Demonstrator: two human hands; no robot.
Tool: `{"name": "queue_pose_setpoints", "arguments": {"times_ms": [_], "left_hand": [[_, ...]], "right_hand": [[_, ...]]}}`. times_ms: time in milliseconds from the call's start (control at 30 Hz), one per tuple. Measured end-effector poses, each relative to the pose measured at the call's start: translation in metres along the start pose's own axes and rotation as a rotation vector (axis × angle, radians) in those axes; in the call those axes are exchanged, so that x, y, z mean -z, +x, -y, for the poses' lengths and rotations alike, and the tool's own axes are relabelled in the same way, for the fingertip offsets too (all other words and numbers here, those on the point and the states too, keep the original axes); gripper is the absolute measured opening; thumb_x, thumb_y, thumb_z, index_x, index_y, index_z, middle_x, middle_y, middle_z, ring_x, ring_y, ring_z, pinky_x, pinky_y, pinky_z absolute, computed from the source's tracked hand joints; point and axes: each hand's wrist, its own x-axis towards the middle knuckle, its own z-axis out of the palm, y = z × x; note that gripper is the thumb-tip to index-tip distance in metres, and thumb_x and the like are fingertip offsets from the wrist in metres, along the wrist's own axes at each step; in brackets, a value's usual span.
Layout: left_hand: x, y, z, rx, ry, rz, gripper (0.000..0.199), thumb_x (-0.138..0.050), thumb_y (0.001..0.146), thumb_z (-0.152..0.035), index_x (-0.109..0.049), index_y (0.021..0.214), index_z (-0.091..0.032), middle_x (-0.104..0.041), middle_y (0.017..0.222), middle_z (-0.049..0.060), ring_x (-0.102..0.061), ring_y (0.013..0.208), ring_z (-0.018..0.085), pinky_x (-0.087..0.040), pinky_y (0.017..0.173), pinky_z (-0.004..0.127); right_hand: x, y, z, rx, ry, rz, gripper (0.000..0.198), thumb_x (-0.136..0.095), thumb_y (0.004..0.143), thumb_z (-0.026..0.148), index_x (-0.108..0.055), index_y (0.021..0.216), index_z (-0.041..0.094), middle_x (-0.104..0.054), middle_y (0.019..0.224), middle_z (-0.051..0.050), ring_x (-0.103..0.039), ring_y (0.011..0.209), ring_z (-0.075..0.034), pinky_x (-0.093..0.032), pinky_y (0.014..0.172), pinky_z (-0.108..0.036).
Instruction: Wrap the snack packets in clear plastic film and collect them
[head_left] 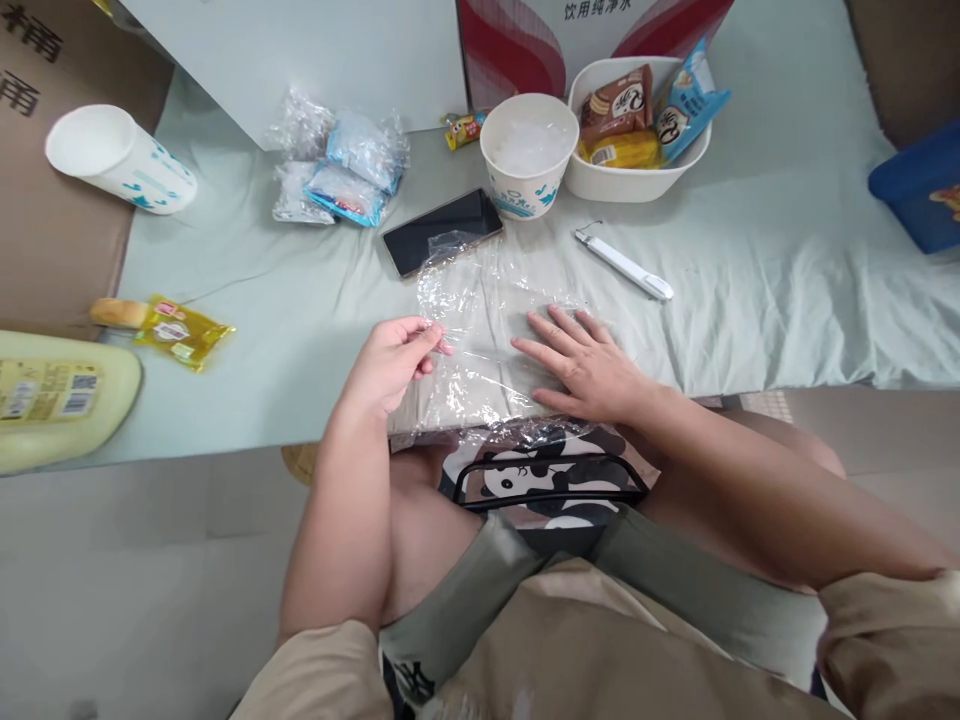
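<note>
A clear plastic bag lies spread on the green cloth at the front edge of the surface, its lower end hanging slightly over. My left hand pinches the bag's left side between thumb and fingers. Flat on the right part of the bag rests my right hand, fingers spread. Just beyond the bag is a black phone, its lower edge partly under the clear film. A white utility knife lies to the right, past my right fingertips.
Behind stand a paper cup and a white bin of wrapped snacks. Crumpled wrappers lie back left. Farther left are a tipped paper cup, a yellow snack packet and a green bottle. Boxes border the back.
</note>
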Motion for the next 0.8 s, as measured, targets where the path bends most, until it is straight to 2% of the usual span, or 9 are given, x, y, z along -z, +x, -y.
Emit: {"name": "queue_pose_setpoints", "arguments": {"times_ms": [100,267,333,400,467,533,600,700,800], "left_hand": [[0.004,0.003,0.001,-0.037,0.053,-0.039,0.017,-0.077,0.079,-0.031,-0.07,0.076,-0.015,-0.072,0.072,0.006,-0.039,0.042,0.004,-0.027,0.038,0.019],[0.009,0.001,0.001,-0.124,0.089,-0.143,0.019,-0.074,0.081,-0.029,-0.066,0.068,-0.017,-0.059,0.059,0.0,-0.042,0.047,0.006,-0.033,0.043,0.019],[0.008,-0.001,0.001,-0.121,0.035,-0.128,0.019,-0.074,0.081,-0.031,-0.063,0.071,-0.018,-0.061,0.064,0.0,-0.052,0.054,0.008,-0.042,0.049,0.019],[0.005,-0.003,0.0,-0.083,-0.051,-0.068,0.023,-0.077,0.079,-0.033,-0.058,0.078,-0.02,-0.069,0.079,0.002,-0.065,0.068,0.011,-0.052,0.059,0.021],[0.001,-0.004,-0.002,-0.015,-0.112,0.005,0.032,-0.081,0.074,-0.031,-0.054,0.088,-0.022,-0.074,0.093,0.004,-0.072,0.081,0.015,-0.057,0.067,0.025],[-0.001,-0.005,-0.002,0.052,-0.116,0.043,0.04,-0.084,0.07,-0.025,-0.053,0.095,-0.023,-0.076,0.092,0.004,-0.073,0.078,0.016,-0.056,0.064,0.024],[0.001,-0.004,-0.003,0.086,-0.087,0.042,0.042,-0.085,0.067,-0.02,-0.056,0.098,-0.022,-0.074,0.081,0.002,-0.07,0.068,0.014,-0.051,0.057,0.02],[0.007,-0.002,-0.004,0.119,-0.048,0.022,0.038,-0.086,0.065,-0.016,-0.062,0.094,-0.019,-0.069,0.068,0.0,-0.065,0.059,0.011,-0.046,0.052,0.019],[0.013,-0.002,-0.004,0.159,-0.016,0.032,0.033,-0.087,0.063,-0.014,-0.065,0.088,-0.018,-0.067,0.064,-0.001,-0.063,0.056,0.01,-0.046,0.051,0.019]], "right_hand": [[-0.001,0.0,0.001,-0.003,-0.011,-0.004,0.07,-0.054,0.1,0.054,-0.035,0.163,0.031,-0.028,0.174,-0.009,-0.025,0.159,-0.039,-0.022,0.126,-0.061],[-0.001,0.001,0.0,0.009,-0.021,-0.018,0.068,-0.052,0.101,0.055,-0.035,0.162,0.032,-0.029,0.173,-0.007,-0.024,0.16,-0.038,-0.022,0.126,-0.059],[-0.002,0.001,0.0,0.011,-0.023,-0.018,0.068,-0.052,0.101,0.055,-0.036,0.162,0.032,-0.03,0.173,-0.007,-0.025,0.159,-0.038,-0.023,0.126,-0.06],[-0.002,0.001,0.0,0.011,-0.026,-0.018,0.067,-0.052,0.1,0.055,-0.037,0.161,0.031,-0.032,0.172,-0.007,-0.026,0.159,-0.039,-0.023,0.125,-0.06],[-0.002,0.001,0.001,0.011,-0.029,-0.022,0.067,-0.053,0.1,0.055,-0.039,0.161,0.03,-0.032,0.172,-0.008,-0.027,0.158,-0.039,-0.023,0.125,-0.06],[-0.001,0.001,0.001,0.01,-0.031,-0.022,0.067,-0.053,0.1,0.055,-0.04,0.16,0.03,-0.033,0.172,-0.008,-0.028,0.158,-0.039,-0.023,0.125,-0.06],[0.0,0.002,0.002,0.007,-0.032,-0.019,0.066,-0.053,0.1,0.055,-0.04,0.16,0.03,-0.034,0.171,-0.008,-0.028,0.158,-0.039,-0.024,0.125,-0.059],[0.001,0.002,0.003,0.001,-0.032,-0.006,0.066,-0.052,0.101,0.055,-0.041,0.16,0.029,-0.033,0.172,-0.008,-0.028,0.158,-0.039,-0.024,0.125,-0.06],[0.001,0.002,0.003,0.001,-0.029,0.0,0.066,-0.051,0.101,0.056,-0.04,0.161,0.03,-0.033,0.172,-0.007,-0.027,0.158,-0.039,-0.025,0.125,-0.06]]}}
